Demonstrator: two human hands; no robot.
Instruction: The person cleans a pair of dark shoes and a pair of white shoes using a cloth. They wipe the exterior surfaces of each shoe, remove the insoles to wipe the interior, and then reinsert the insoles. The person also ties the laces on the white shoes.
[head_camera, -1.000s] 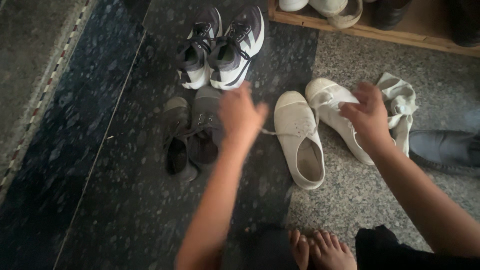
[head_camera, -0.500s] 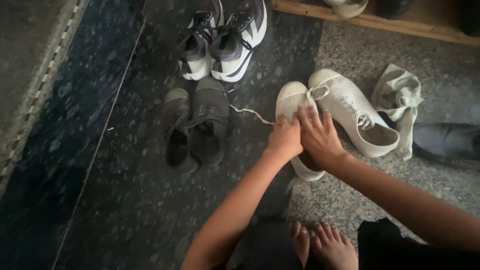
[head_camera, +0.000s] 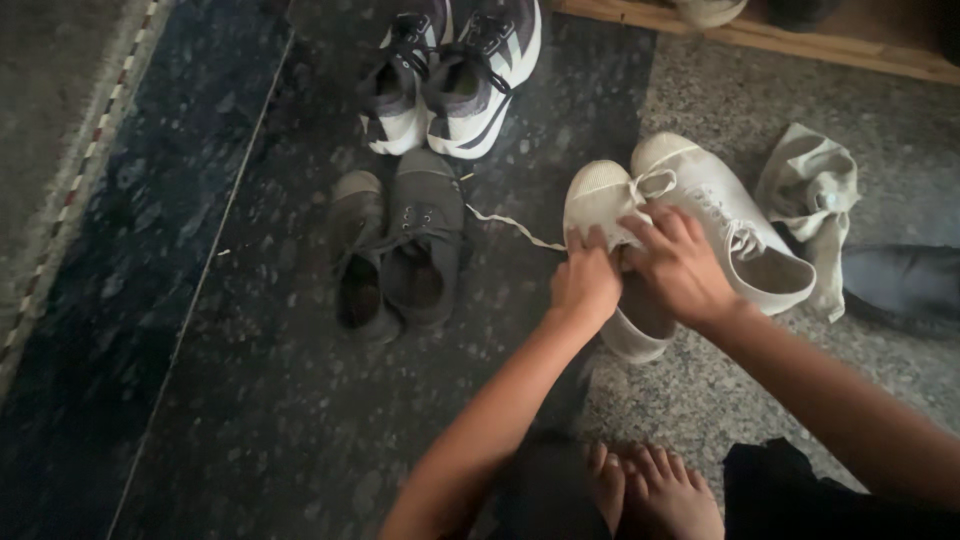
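White canvas shoe (head_camera: 600, 205) lies on the floor (head_camera: 250, 420) right of centre in the frame, toe toward the top, heel toward the bottom, so its long axis runs almost straight away from the crouching person. Both hands are on its middle: the left hand (head_camera: 585, 285) presses down over the tongue with fingers closed on the lacing, and the right hand (head_camera: 680, 265) comes in from the right, its fingers curled and pinching at the same spot. The two grips touch one another, so neither is nearer. One loose lace end (head_camera: 510, 228) trails off to the left toward the dark grey pair of shoes (head_camera: 400, 255).

Its white partner shoe (head_camera: 725, 225) lies just beside it on the right, angled with its open mouth toward the lower right; nothing shows inside. A crumpled pale cloth (head_camera: 815, 195) sits further right, against a dark shoe (head_camera: 900, 285) at the frame edge. Black and white trainers (head_camera: 455, 75) stand at the top centre. A wooden shoe rack edge (head_camera: 800, 45) runs along the upper right. Bare toes (head_camera: 650, 485) show at the bottom.
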